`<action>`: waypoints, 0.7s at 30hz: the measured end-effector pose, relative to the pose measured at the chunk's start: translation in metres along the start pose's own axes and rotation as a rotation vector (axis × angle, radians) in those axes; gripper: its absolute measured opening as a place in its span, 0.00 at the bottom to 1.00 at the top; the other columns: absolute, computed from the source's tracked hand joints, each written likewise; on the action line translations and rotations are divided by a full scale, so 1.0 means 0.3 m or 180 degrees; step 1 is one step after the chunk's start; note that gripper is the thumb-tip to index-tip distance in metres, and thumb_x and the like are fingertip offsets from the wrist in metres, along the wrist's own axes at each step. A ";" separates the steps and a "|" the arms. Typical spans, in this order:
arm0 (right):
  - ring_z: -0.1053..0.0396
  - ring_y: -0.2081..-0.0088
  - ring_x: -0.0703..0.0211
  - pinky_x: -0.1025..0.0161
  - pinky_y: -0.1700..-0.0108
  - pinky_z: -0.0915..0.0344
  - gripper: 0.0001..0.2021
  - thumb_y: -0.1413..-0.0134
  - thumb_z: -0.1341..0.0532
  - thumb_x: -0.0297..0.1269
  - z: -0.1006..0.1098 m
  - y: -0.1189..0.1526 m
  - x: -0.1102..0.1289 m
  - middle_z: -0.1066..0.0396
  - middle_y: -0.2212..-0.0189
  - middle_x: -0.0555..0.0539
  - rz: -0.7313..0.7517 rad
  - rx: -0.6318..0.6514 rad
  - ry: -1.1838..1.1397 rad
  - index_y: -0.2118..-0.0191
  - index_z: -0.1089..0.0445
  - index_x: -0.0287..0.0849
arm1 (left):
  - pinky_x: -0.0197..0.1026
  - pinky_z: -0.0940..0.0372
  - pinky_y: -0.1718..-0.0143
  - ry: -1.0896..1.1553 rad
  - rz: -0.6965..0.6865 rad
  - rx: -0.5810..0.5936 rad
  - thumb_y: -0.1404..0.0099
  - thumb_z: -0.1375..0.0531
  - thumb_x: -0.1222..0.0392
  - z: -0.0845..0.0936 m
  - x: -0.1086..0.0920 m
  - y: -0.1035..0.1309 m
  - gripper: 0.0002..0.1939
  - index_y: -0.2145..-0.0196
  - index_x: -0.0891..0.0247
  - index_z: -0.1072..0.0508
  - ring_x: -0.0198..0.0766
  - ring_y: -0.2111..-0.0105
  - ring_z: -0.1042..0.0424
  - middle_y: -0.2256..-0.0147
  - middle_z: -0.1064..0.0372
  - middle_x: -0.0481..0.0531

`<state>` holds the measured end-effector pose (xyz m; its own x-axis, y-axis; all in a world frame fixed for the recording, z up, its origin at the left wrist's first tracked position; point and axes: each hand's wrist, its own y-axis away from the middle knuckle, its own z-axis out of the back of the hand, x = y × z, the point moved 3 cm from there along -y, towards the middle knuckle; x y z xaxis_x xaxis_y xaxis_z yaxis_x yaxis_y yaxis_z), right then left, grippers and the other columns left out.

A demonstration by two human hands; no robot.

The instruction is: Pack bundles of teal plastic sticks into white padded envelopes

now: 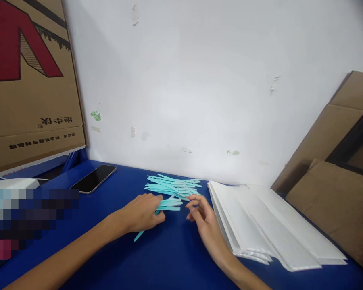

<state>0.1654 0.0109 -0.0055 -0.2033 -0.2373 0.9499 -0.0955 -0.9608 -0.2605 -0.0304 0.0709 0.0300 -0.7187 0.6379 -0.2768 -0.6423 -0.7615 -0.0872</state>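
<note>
My left hand (145, 212) is closed around a bundle of slim turquoise plastic sticks (171, 204) with paler ends, which may be eyebrow razors. Their ends point right, out past my thumb and fingers. One loose turquoise stick (138, 236) sticks out beneath the hand, and I cannot tell whether it is gripped or lies on the table. Behind the bundle lies a heap of the same sticks (172, 185), mostly lengthwise left to right. To the right of the bundle, my right hand (201, 211) has loosely bent, parted fingers with nothing visible in them. Its fingertips are by the heap's near right edge.
Flat white sleeves or bags (257, 225) are stacked right of my right hand on the blue table (169, 262). A phone (95, 179) lies at the back left. Cardboard boxes (33, 100) stand left, with more cardboard (335, 201) right. A white wall (181, 88) closes the back.
</note>
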 end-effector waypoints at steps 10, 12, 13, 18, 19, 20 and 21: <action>0.29 0.59 0.58 0.58 0.53 0.35 0.18 0.34 0.49 0.51 0.001 0.012 0.020 0.31 0.56 0.49 -0.0223 -0.0091 -0.0120 0.44 0.39 0.50 | 0.37 0.38 0.71 0.3967 0.0172 0.1065 0.32 0.44 0.42 -0.030 -0.039 -0.003 0.18 0.63 0.60 0.41 0.31 0.76 0.34 0.71 0.40 0.42; 0.29 0.56 0.57 0.57 0.50 0.35 0.19 0.33 0.50 0.52 -0.003 0.018 0.029 0.32 0.51 0.48 -0.0199 0.0023 -0.0154 0.42 0.40 0.52 | 0.34 0.42 0.75 0.4583 0.0301 0.1204 0.33 0.42 0.45 -0.044 -0.063 0.001 0.17 0.66 0.60 0.40 0.27 0.80 0.41 0.73 0.42 0.41; 0.29 0.55 0.57 0.56 0.49 0.36 0.20 0.33 0.51 0.52 -0.005 0.022 0.033 0.33 0.49 0.48 -0.0164 0.0077 -0.0135 0.41 0.41 0.52 | 0.32 0.47 0.78 0.4753 0.0398 0.1213 0.33 0.42 0.46 -0.049 -0.075 0.003 0.17 0.68 0.61 0.41 0.26 0.82 0.46 0.76 0.45 0.40; 0.32 0.48 0.57 0.54 0.42 0.39 0.21 0.31 0.51 0.49 -0.014 0.052 0.057 0.37 0.42 0.49 0.0162 0.0251 0.0348 0.36 0.47 0.57 | 0.34 0.67 0.84 0.4477 0.0631 0.0676 0.36 0.39 0.43 -0.057 -0.111 0.009 0.24 0.76 0.59 0.45 0.26 0.84 0.64 0.84 0.60 0.36; 0.33 0.46 0.57 0.54 0.41 0.40 0.23 0.31 0.51 0.48 -0.016 0.059 0.064 0.39 0.40 0.49 0.0271 0.0267 0.0471 0.34 0.50 0.58 | 0.34 0.67 0.84 0.4423 0.0617 0.0533 0.37 0.38 0.43 -0.059 -0.114 0.010 0.25 0.76 0.59 0.46 0.26 0.84 0.65 0.84 0.61 0.35; 0.35 0.43 0.57 0.54 0.39 0.40 0.24 0.31 0.52 0.46 -0.017 0.066 0.072 0.41 0.37 0.50 0.0409 0.0280 0.0594 0.33 0.54 0.59 | 0.34 0.67 0.84 0.4403 0.0611 0.0400 0.37 0.38 0.42 -0.062 -0.116 0.011 0.25 0.77 0.58 0.47 0.26 0.84 0.65 0.84 0.62 0.35; 0.37 0.41 0.56 0.53 0.38 0.41 0.25 0.30 0.52 0.45 -0.018 0.073 0.082 0.45 0.35 0.50 0.0565 0.0304 0.0725 0.32 0.58 0.59 | 0.34 0.65 0.84 0.4389 0.0603 0.0247 0.37 0.38 0.42 -0.067 -0.116 0.013 0.26 0.77 0.58 0.48 0.27 0.84 0.64 0.85 0.61 0.35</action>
<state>0.1530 -0.0153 0.0111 -0.4229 -0.3748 0.8251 0.0510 -0.9189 -0.3913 -0.0025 0.0434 0.0201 0.0144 -0.1339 -0.9909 -0.6114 -0.7853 0.0972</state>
